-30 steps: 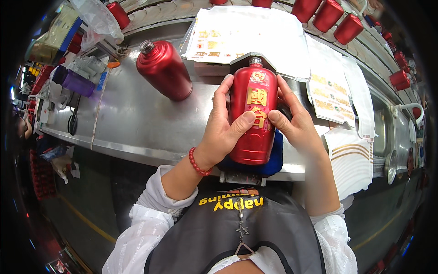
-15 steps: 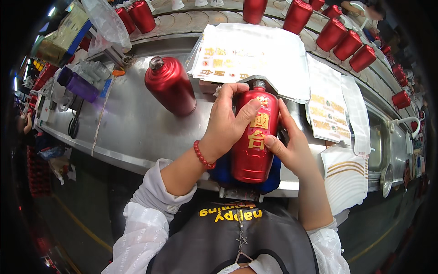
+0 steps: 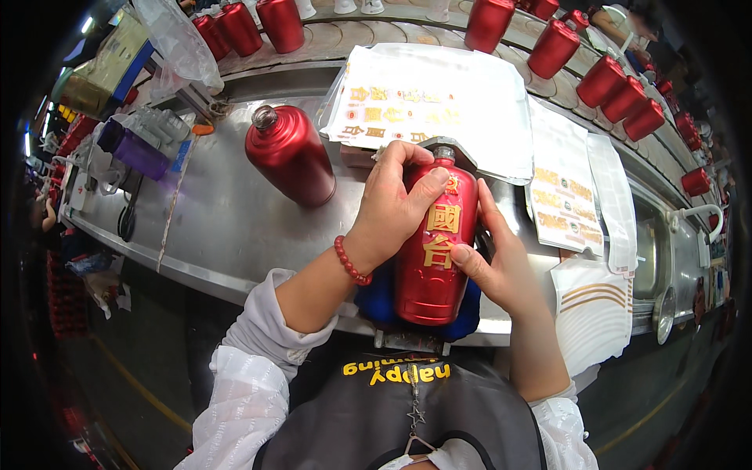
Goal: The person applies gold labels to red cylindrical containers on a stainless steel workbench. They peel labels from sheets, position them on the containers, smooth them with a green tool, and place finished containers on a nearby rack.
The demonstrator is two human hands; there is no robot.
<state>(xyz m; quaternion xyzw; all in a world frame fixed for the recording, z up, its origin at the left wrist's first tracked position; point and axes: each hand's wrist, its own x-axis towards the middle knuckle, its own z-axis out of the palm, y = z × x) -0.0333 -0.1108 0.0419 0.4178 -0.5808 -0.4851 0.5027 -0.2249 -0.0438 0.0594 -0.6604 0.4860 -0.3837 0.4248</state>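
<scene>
A red bottle (image 3: 427, 301) with raised gold characters down its front leans in front of me, its base toward my body. My left hand (image 3: 395, 200) is closed over its upper left side, the thumb pressed on the shoulder near the topmost gold mark. Along the right side lie the fingers of my right hand (image 3: 501, 266), with the thumb on the front edge beside the lower character. Blue cloth (image 3: 376, 305) shows beneath the bottle. To the left stands another red bottle (image 3: 291, 160), plain on the side I see, touched by neither hand.
Sheets of gold lettering (image 3: 439, 86) lie behind the held bottle, with more sheets (image 3: 564, 196) to the right. White striped sheets (image 3: 591, 305) hang over the table's front edge. A purple bottle (image 3: 137, 149) lies at far left. Red bottles ride a curved conveyor (image 3: 345, 35) at the back.
The held bottle has shifted slightly toward me, and both hands keep their grip on it. On the conveyor, the red bottles have moved rightward.
</scene>
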